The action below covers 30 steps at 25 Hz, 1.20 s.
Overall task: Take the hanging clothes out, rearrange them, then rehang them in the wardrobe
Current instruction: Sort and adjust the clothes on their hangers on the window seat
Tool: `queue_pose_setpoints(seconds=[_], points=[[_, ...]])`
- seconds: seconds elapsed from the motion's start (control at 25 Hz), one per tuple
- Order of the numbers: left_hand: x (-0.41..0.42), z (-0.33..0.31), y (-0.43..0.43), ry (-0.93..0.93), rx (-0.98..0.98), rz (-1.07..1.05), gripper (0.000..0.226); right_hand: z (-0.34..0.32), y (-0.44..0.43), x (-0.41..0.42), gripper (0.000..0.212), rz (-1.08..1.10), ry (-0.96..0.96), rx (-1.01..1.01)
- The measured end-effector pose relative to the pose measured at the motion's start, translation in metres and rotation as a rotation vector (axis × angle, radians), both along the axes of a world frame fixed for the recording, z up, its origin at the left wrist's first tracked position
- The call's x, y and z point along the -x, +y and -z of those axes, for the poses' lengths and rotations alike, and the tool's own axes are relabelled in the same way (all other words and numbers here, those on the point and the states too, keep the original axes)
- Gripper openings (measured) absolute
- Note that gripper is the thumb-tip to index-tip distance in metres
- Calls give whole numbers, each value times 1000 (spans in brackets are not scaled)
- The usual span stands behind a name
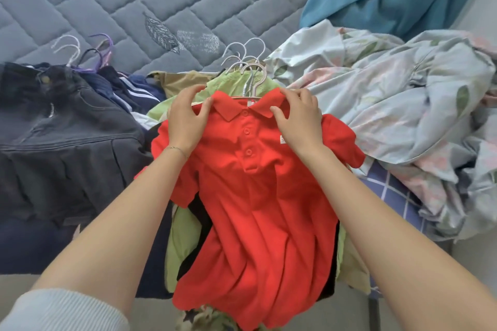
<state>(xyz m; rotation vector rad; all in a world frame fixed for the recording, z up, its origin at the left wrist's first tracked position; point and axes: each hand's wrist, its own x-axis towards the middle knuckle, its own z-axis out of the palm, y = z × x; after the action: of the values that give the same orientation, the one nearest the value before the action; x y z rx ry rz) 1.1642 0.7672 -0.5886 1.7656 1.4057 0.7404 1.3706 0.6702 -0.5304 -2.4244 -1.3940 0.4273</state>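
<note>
Red polo shirt (258, 196), buttoned, collar flat, on a white hanger (251, 80).

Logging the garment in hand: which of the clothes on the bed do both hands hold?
The red polo shirt, the only red one: left hand and right hand pinch it beside the collar. The dark jacket lies untouched.

hanger (255, 88): arms hidden inside red polo shirt (258, 196), under fingers of left hand (185, 118) and right hand (298, 118) | white label (282, 139): wrist-side of right fingers, half covered, print unreadable | green garment (183, 239): mostly buried under shirt
</note>
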Motion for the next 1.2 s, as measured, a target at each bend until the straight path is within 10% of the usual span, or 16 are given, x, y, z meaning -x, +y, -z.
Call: queue_pose_setpoints(seconds=[0.6, 1.2], points=[[207, -283, -223, 280, -130, -344, 48, -247, -115, 207, 50, -505, 242, -211], [535, -352, -378, 302, -113, -850, 52, -318, -168, 543, 50, -1057, 315, -78]])
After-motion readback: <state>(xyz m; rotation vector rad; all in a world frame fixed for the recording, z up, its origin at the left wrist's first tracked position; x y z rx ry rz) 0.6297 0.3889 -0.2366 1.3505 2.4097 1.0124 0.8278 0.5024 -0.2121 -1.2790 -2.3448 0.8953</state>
